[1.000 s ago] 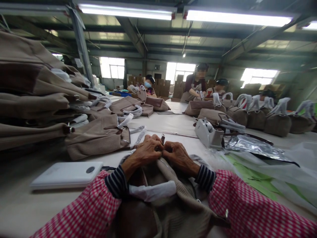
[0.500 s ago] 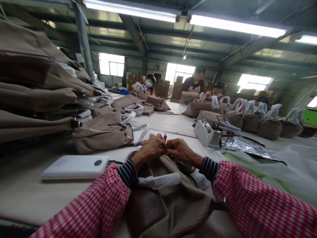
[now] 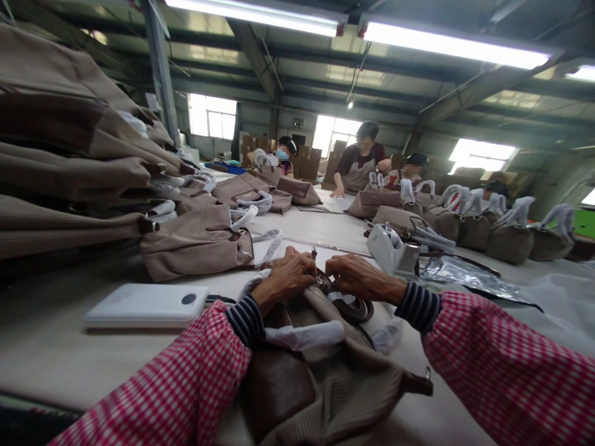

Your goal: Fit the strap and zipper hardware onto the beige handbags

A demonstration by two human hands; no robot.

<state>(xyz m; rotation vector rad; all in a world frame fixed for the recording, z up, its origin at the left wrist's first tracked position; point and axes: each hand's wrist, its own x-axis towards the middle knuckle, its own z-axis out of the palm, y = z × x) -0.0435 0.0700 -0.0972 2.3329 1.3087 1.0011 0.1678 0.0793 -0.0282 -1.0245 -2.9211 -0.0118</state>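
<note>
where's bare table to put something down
Bare table at near left, between the white device and the left sleeve; also mid-table, between the bags lying at left and the tape dispenser. Crowded: the bag pile, around the handled bag and coiled strap, and by the silver packet.

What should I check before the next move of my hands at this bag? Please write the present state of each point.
1. Left hand holding the far end of the grey-brown ribbed-fabric bag: ok.
2. Right hand gripping something: cannot tell, its contact is hidden.
3. Hands free of each other: ok, a gap shows.
4. White wrapping around the near handle: ok where visible.
5. Dark brown coiled strap beside the bag: ok.
6. Flat white rectangular device apart from both hands: ok.
</note>
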